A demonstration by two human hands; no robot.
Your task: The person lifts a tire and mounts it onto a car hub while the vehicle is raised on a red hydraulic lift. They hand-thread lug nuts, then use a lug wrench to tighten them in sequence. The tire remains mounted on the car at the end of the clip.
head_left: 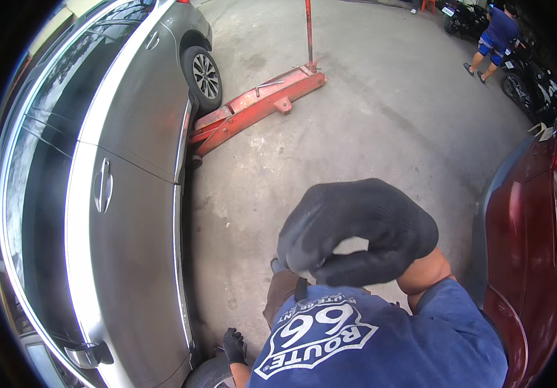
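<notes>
My right hand (362, 229), in a black knit glove, is raised close to the view. Its fingers curl round to meet the thumb, and bare floor shows through the loop between them. Low down, my left hand (233, 346), also in a black glove, is beside a tyre (210, 375) at the side of a grey car (139, 258). Its fingers are curled; what they hold, if anything, is too small to make out.
A red floor jack (262, 103) with an upright handle reaches under the grey car by its wheel (205, 72). A metal bar (269, 84) lies on the jack. A dark red car (524, 258) stands to my right. Far right, a person (499, 35) stands among motorcycles (527, 87).
</notes>
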